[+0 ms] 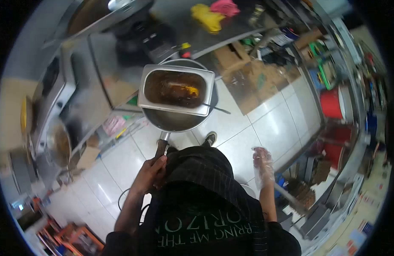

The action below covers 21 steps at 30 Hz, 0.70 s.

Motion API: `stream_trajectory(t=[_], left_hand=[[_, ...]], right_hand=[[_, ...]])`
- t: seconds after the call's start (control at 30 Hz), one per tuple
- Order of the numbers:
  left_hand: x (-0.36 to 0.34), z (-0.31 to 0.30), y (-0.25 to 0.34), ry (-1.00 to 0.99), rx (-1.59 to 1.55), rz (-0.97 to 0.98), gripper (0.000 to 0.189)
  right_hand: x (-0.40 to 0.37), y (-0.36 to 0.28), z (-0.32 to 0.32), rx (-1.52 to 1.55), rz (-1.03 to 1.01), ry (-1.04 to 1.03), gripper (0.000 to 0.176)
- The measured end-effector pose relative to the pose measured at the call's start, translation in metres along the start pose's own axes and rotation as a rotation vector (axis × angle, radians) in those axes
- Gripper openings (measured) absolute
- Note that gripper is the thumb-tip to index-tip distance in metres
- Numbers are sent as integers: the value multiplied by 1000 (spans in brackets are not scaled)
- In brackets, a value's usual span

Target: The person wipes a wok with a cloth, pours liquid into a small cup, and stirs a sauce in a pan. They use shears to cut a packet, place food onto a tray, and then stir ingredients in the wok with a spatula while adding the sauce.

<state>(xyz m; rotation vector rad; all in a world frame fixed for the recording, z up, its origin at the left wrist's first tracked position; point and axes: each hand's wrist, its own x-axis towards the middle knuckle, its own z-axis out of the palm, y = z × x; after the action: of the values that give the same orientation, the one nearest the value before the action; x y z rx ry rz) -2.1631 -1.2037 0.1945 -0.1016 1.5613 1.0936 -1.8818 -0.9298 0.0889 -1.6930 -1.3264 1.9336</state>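
Observation:
My left hand (pixel 152 173) is wrapped around the dark handle of a round metal pan (pixel 175 124). Across the top of the pan rests a rectangular steel food container (pixel 175 109), slightly tilted in view. Inside it, dark brown sauce (pixel 163 91) coats the bottom, with a yellow-orange patch at one side. A thin utensil handle (pixel 220 109) sticks out over the container's right corner; its other end is hidden. My right hand (pixel 262 164) wears a clear plastic glove and hangs over the floor at the right, fingers loosely apart and holding nothing.
Ahead runs a steel counter (pixel 235 32) with yellow and pink cloths (pixel 207 18). Flattened cardboard (pixel 256 83) lies on the tiled floor (pixel 269 123). Shelving with red buckets (pixel 332 103) lines the right. At left, another pan (pixel 58 143) sits by a steel unit.

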Motion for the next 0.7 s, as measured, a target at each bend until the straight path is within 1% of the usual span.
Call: stream_trajectory(t=[0.03,0.07,0.1,0.2,0.3,0.33,0.43,0.47,0.57,0.67,0.7], left_hand=[[13,16,3,-3,-2,2,40],[26,31,8,-19,-28,-53,38],[36,47,17,-64,-29,-46,38],[66,93,47,-161,-63,-27,36],[107,125,70,-213,-118,-50,34],[121,135,78,-226,-103,-38,35],[162,160,102,-274,-91,2,35],[173,169,112,-281,-108,12,36],[212,185,139,-277,-97,38,36],[250,199,162,-268,-134,59,35],[260,201,173,-255,-133,69,35]], right_hand=[[3,1,-23,36,-6,79,16],[1,4,-46,65,-7,154,16],[-2,5,-64,89,-5,225,16],[-8,-11,-104,230,-18,350,19],[2,-24,-139,108,45,429,19],[16,-4,-161,226,-78,370,16],[37,-28,-178,223,-2,501,15],[44,-43,-180,197,-13,503,14],[86,-63,-198,182,-134,456,14],[127,-100,-200,216,-184,487,16],[145,-111,-200,220,-182,456,16]])
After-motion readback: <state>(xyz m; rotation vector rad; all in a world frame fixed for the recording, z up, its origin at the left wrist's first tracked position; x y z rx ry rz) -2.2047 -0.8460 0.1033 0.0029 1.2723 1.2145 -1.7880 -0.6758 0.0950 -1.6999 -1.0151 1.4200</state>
